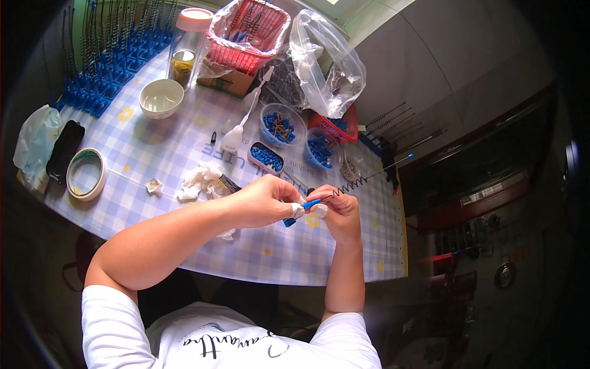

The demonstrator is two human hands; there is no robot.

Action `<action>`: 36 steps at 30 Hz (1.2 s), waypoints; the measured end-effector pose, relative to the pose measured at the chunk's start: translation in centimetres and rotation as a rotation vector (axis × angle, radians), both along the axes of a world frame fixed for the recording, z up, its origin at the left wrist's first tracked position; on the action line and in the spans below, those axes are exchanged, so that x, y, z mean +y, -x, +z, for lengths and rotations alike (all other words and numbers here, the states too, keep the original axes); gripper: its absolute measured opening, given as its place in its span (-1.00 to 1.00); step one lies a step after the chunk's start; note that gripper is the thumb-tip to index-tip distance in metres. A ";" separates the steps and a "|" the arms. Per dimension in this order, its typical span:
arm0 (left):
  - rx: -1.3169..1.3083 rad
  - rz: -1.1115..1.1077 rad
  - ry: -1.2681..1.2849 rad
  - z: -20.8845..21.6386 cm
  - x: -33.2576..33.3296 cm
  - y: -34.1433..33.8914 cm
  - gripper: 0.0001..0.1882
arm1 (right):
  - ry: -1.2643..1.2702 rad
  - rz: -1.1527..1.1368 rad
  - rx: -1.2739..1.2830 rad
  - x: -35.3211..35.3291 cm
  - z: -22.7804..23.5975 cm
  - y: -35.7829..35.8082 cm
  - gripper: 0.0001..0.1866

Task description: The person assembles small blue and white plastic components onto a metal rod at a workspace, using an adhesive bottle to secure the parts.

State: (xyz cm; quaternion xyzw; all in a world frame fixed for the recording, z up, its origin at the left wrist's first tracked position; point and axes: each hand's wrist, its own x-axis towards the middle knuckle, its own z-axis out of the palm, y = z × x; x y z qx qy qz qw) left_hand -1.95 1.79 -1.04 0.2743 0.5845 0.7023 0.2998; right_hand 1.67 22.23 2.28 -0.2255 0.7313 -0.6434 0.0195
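Above the near edge of a checked tablecloth (160,147), my left hand (264,200) and my right hand (339,209) meet. Both pinch a small blue plastic piece (311,203) from which a thin coiled wire brush (362,179) sticks out to the upper right. White tape wraps the fingertips of both hands. Another small blue piece (289,222) shows just under my left fingers.
Clear tubs of blue parts (279,126) (265,157) (319,150) stand beyond my hands. Nearby are a white squeeze bottle (236,132), crumpled tissue (200,179), a white bowl (161,97), a tape roll (86,173), red baskets (246,31), a plastic bag (326,61) and rows of brushes in blue holders (104,55).
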 end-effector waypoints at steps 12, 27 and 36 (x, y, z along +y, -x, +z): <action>-0.227 -0.071 -0.008 0.8 -0.5 0.2 -0.82 | 0.074 -0.022 -0.112 0.0 -0.8 0.3 -0.88; -0.099 -0.021 0.031 0.7 -0.4 -0.1 -0.74 | 0.070 0.026 -0.121 0.3 -0.5 0.5 -0.81; -0.093 -0.027 0.086 0.6 -0.3 -0.1 -0.77 | 0.055 0.034 -0.121 0.5 -0.3 0.5 -0.80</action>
